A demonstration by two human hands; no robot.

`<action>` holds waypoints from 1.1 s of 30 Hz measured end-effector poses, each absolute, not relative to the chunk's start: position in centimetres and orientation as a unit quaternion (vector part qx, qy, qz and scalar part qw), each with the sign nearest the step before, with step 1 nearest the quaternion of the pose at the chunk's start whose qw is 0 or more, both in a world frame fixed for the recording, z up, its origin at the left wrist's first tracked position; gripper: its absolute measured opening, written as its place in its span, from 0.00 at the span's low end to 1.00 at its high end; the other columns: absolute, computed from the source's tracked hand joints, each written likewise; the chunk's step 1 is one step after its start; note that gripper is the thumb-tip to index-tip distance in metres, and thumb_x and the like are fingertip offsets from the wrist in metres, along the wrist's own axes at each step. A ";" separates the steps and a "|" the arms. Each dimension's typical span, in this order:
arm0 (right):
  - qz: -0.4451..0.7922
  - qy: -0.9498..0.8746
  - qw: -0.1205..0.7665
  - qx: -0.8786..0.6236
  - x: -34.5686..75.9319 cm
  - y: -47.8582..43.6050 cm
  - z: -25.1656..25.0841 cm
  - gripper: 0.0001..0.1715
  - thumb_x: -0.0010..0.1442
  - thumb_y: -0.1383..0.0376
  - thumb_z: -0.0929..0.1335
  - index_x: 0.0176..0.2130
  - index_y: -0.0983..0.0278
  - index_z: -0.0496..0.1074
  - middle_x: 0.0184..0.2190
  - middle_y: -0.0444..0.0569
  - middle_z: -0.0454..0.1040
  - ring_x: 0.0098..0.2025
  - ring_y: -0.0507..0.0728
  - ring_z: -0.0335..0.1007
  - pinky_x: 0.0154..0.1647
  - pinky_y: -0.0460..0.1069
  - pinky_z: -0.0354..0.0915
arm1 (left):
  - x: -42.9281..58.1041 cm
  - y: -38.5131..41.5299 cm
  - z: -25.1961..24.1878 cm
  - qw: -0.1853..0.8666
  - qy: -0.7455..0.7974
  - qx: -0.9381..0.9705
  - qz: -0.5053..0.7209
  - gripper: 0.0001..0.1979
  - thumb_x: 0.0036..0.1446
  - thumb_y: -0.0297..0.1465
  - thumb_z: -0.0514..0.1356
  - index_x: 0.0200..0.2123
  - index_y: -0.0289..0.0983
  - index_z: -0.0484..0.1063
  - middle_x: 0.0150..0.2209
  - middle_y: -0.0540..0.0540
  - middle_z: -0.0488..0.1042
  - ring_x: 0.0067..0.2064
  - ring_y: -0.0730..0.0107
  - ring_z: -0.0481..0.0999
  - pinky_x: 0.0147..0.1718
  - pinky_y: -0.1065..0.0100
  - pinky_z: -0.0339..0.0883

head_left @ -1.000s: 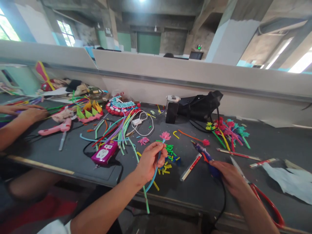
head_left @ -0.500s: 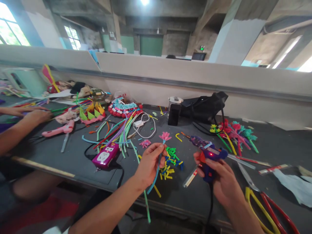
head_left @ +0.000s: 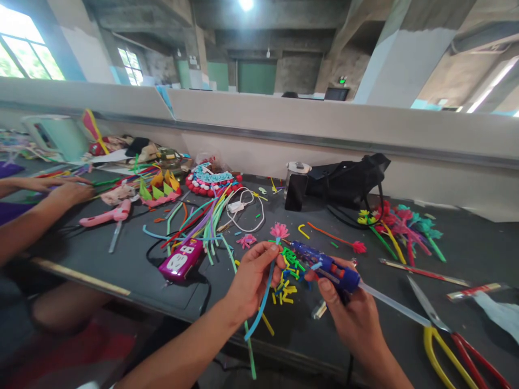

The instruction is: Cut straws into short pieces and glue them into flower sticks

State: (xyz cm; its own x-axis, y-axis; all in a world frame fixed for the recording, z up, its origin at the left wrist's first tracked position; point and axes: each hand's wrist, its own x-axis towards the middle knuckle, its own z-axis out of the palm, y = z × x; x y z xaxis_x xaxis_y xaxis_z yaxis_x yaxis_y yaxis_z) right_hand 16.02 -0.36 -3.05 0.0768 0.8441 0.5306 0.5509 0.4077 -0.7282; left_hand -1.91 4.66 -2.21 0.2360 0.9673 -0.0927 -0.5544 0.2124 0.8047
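Observation:
Between the fingertips of my left hand (head_left: 259,275) is a pipe-cleaner flower (head_left: 279,231), pink petals up top, its blue stem hanging below the hand. My right hand (head_left: 352,305) is wrapped round a blue hot glue gun (head_left: 324,263) with a clear glue stick (head_left: 393,303) poking out of its back. The gun's nozzle points left, close to the flower just under the petals; whether it touches I cannot tell. Beneath the hands lie cut green and yellow pipe-cleaner pieces (head_left: 288,294). A loose pink flower head (head_left: 246,241) rests left of the held one.
Large scissors (head_left: 436,327) lie at the right, near finished pipe-cleaner flowers (head_left: 405,227) and a black bag (head_left: 352,181). A phone (head_left: 296,192) leans at the back. Left are a purple power strip (head_left: 181,261), long pipe cleaners (head_left: 214,216), a pink glue gun (head_left: 107,214) and another person's hands (head_left: 68,190).
My right hand has swung the glue gun left and turned it, bringing its nozzle near the flower. An orange stem with a red head now shows behind it. The view has shifted slightly.

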 end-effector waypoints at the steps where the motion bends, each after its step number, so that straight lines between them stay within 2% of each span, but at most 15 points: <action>1: 0.144 -0.667 0.512 -0.522 16.0 -0.4 -3.0 0.14 0.63 0.56 0.65 0.45 0.60 0.70 0.33 0.47 0.78 0.33 0.56 0.76 0.32 0.48 0.72 | -1.9 4.6 -2.2 0.707 0.314 0.335 0.538 0.13 0.52 0.37 0.66 0.31 0.35 0.69 0.24 0.52 0.71 0.18 0.81 0.64 0.16 0.76 0.57; 8: 0.200 -0.669 0.518 -0.495 16.6 -1.0 -3.8 0.17 0.64 0.59 0.65 0.52 0.58 0.64 0.36 0.47 0.78 0.35 0.56 0.77 0.33 0.47 0.71 | -1.7 4.4 -2.3 0.686 0.340 0.349 0.541 0.12 0.52 0.37 0.66 0.32 0.35 0.69 0.24 0.52 0.71 0.19 0.80 0.65 0.17 0.76 0.57; 13: 0.194 -0.675 0.513 -0.493 16.7 -1.0 -3.8 0.17 0.64 0.59 0.65 0.52 0.59 0.64 0.39 0.51 0.77 0.34 0.57 0.76 0.32 0.50 0.70 | -1.8 4.4 -2.2 0.685 0.345 0.352 0.537 0.13 0.51 0.38 0.66 0.31 0.35 0.69 0.24 0.52 0.71 0.19 0.79 0.65 0.16 0.75 0.57; 25: 0.115 -0.686 0.497 -0.519 17.0 -0.8 -4.3 0.15 0.64 0.57 0.66 0.49 0.59 0.66 0.39 0.50 0.76 0.39 0.60 0.75 0.35 0.52 0.69 | -1.5 4.2 -2.2 0.704 0.329 0.361 0.516 0.10 0.54 0.35 0.63 0.31 0.33 0.71 0.23 0.50 0.72 0.16 0.80 0.64 0.15 0.76 0.56; 33: 0.093 -0.685 0.483 -0.537 17.0 -0.7 -4.1 0.13 0.64 0.56 0.65 0.46 0.59 0.67 0.38 0.49 0.74 0.38 0.59 0.74 0.35 0.51 0.68 | -1.6 4.1 -2.0 0.707 0.326 0.365 0.511 0.10 0.55 0.35 0.62 0.30 0.33 0.70 0.22 0.50 0.72 0.16 0.80 0.64 0.15 0.76 0.54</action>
State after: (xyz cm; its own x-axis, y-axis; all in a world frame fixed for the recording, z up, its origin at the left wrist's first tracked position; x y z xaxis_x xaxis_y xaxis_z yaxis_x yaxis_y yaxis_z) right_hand 17.03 -0.68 -4.07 0.0435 0.8255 0.5627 0.6461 0.4064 -0.6461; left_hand -1.55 4.14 -2.00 0.2668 0.9598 -0.0877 -0.4844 0.2122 0.8487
